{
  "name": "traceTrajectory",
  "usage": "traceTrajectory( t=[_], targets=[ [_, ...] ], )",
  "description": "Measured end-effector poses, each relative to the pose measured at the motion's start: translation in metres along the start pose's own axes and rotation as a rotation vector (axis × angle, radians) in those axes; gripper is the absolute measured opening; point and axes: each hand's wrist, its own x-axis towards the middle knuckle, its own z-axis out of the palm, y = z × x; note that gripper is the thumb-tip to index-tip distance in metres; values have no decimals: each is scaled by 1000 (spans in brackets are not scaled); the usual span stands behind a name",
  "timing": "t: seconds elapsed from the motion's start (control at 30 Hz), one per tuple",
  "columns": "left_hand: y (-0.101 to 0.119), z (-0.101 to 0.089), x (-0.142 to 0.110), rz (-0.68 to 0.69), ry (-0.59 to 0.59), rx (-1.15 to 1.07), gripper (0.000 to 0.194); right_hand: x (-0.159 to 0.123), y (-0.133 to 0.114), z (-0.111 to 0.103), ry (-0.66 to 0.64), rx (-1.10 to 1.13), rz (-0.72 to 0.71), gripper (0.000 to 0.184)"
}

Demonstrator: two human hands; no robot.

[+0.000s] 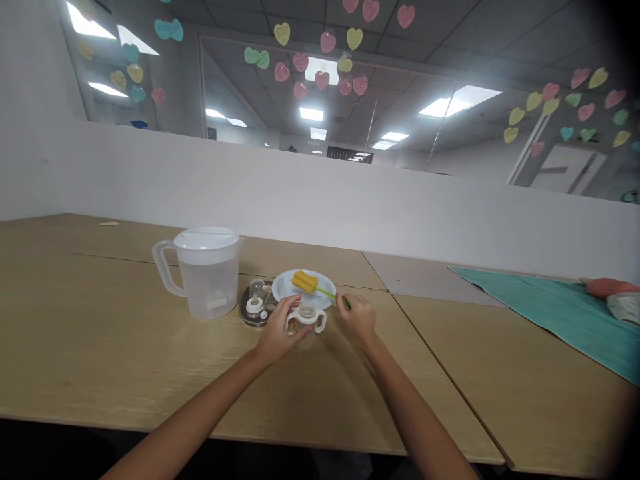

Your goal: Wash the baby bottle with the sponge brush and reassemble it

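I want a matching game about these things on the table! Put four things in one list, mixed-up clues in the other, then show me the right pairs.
Things:
1. jug
2. sponge
3. cloth
4. bottle

Clues:
A. blue-green, spread out at the right side
B. has two white handles, held in the left hand
C. see-through, with its lid on
D. yellow, on the end of a green stick

Right pairs: 1-C, 2-D, 3-A, 4-B
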Motion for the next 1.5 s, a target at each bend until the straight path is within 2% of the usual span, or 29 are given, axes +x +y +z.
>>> traceTrajectory(
  t=[0.23, 0.33, 0.57, 0.73, 0.9, 1.0, 1.1, 1.23, 1.37, 1.5],
  targets=[
    [-8, -2, 3, -152, -66, -6, 59, 1, 1, 1, 18, 2, 27, 43],
    [-8, -1, 3, -194, -114, -43, 54, 1, 2, 2, 9, 1, 32, 43],
    [-2, -2, 3, -267, -128, -206, 53, 2, 1, 2, 7, -14, 43, 46],
    [-6, -3, 5, -267, -94, -99, 65, 1, 2, 2, -9, -21, 47, 48],
    [-4, -7, 7, -242, -117, 24, 52, 2, 2, 1, -31, -2, 65, 45],
    [0, -8, 6, -286, -133, -47, 48, 2, 2, 1, -45, -3, 95, 47],
    [0, -7, 5, -327, -154, -110, 53, 2, 3, 2, -58, -13, 119, 48],
    [-5, -7, 4, -332, -164, -71, 64, 2, 3, 2, -64, -19, 121, 48],
    [-6, -7, 4, -303, -250, -41, 58, 3, 3, 1, -61, -15, 104, 47],
    [-4, -5, 4, -332, -300, -230, 58, 3, 2, 0, -61, -18, 107, 45]
  ],
)
